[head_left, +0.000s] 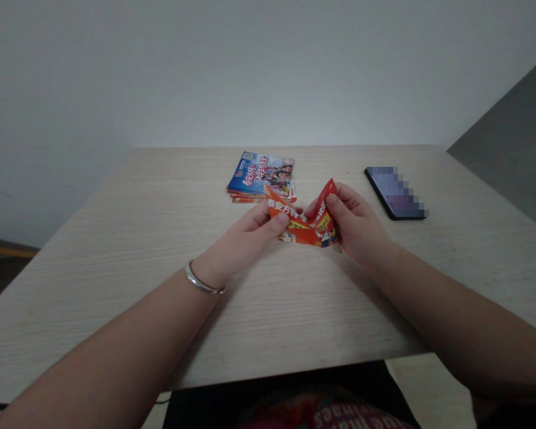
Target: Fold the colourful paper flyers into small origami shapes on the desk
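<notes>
Between my two hands is an orange-red printed leaflet point(304, 229) with white lettering and a yellow band, bent so that its middle dips and its right corner stands up. My left hand point(255, 229) pinches its left side, thumb on the printed face. On the other side, my right hand point(355, 217) grips the right edge with thumb and fingers. The fingers behind the paper are mostly hidden. Just beyond the leaflet lies a stack of leaflets point(265, 173), the top one blue with red and white lettering and pictured people.
A black phone point(395, 193) with a blurred-out screen lies on the right of the pale wooden table point(129, 238). A white wall point(268, 71) rises behind the table's far edge. The near edge runs in front of my lap.
</notes>
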Demonstrator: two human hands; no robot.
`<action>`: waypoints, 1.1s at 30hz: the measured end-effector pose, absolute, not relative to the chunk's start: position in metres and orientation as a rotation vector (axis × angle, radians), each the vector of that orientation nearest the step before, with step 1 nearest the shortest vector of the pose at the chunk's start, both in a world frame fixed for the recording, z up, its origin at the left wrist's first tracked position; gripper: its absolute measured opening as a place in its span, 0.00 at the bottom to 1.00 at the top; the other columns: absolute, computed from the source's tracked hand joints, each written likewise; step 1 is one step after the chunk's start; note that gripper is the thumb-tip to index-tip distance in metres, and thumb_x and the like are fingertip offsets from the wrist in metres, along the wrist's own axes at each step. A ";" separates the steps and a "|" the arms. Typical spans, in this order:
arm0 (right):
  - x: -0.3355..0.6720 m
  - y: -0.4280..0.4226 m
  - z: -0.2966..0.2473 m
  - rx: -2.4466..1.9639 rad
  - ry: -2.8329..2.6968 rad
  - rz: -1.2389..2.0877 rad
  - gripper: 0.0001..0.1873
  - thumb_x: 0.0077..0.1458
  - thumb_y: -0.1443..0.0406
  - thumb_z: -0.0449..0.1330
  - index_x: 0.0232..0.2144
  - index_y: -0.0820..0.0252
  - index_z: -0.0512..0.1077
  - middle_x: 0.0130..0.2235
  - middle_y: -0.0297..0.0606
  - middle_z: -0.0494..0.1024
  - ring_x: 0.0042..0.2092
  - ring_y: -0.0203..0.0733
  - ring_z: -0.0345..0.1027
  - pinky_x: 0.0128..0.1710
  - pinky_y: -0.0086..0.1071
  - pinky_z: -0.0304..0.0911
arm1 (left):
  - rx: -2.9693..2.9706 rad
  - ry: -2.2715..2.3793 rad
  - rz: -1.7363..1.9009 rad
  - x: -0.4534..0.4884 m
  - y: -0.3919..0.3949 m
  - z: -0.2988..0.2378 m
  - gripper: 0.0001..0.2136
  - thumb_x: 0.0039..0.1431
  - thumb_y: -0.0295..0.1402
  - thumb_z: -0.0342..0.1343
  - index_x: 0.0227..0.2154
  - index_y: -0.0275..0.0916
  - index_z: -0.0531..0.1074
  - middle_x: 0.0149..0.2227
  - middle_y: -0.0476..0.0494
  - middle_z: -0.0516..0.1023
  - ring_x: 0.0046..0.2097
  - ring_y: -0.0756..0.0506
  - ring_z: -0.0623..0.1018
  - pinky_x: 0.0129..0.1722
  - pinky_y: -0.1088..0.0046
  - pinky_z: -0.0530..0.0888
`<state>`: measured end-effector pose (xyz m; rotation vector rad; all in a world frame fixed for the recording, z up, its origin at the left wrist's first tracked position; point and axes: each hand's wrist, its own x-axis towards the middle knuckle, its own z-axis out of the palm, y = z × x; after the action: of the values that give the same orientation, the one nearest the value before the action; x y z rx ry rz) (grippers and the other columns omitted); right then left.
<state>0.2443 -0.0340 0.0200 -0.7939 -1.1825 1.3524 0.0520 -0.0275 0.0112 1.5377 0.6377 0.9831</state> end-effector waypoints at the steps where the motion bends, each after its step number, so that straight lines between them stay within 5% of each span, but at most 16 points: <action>1: 0.244 -0.034 0.019 -0.800 -1.160 1.351 0.18 0.47 0.49 0.69 0.28 0.54 0.72 0.28 0.28 0.80 0.27 0.32 0.73 0.29 0.27 0.72 | 1.504 0.601 0.980 0.051 -0.028 0.012 0.16 0.59 0.46 0.60 0.43 0.41 0.72 0.45 0.44 0.79 0.47 0.44 0.78 0.48 0.67 0.75; 5: 0.242 -0.034 0.017 -0.794 -1.114 1.323 0.17 0.49 0.49 0.68 0.28 0.53 0.72 0.30 0.27 0.81 0.28 0.33 0.75 0.31 0.28 0.74 | 1.387 0.528 0.950 0.049 -0.030 0.014 0.22 0.48 0.36 0.71 0.44 0.44 0.69 0.44 0.47 0.79 0.42 0.45 0.80 0.40 0.70 0.78; 14: 0.237 -0.033 0.012 -0.787 -1.054 1.320 0.17 0.49 0.50 0.68 0.28 0.53 0.70 0.31 0.27 0.81 0.29 0.33 0.74 0.30 0.29 0.73 | 1.503 0.569 0.831 0.049 -0.034 0.022 0.39 0.49 0.33 0.70 0.63 0.50 0.59 0.48 0.44 0.79 0.51 0.37 0.79 0.50 0.58 0.77; 19: 0.239 -0.035 0.015 -0.827 -1.041 1.323 0.19 0.47 0.49 0.69 0.27 0.53 0.69 0.29 0.26 0.78 0.28 0.32 0.72 0.29 0.28 0.72 | 1.412 0.576 0.908 0.050 -0.034 0.018 0.32 0.50 0.31 0.69 0.57 0.45 0.64 0.55 0.42 0.75 0.54 0.39 0.77 0.54 0.62 0.76; 23: 0.240 -0.038 0.017 -0.825 -1.080 1.295 0.17 0.49 0.49 0.68 0.27 0.52 0.69 0.30 0.27 0.78 0.30 0.34 0.73 0.34 0.31 0.74 | 1.345 0.530 0.951 0.048 -0.031 0.012 0.24 0.54 0.32 0.67 0.51 0.46 0.66 0.51 0.46 0.77 0.49 0.43 0.80 0.50 0.65 0.77; 33: 0.242 -0.032 0.014 -0.802 -1.068 1.176 0.15 0.50 0.50 0.68 0.30 0.52 0.71 0.34 0.28 0.80 0.34 0.36 0.75 0.37 0.33 0.74 | 1.527 0.696 1.124 0.054 -0.021 0.009 0.16 0.62 0.38 0.60 0.51 0.40 0.70 0.54 0.42 0.75 0.55 0.43 0.74 0.58 0.64 0.69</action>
<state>0.2422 -0.0322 0.0144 -0.8017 -1.0680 1.1755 0.0540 -0.0205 0.0091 1.5275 0.6961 1.1243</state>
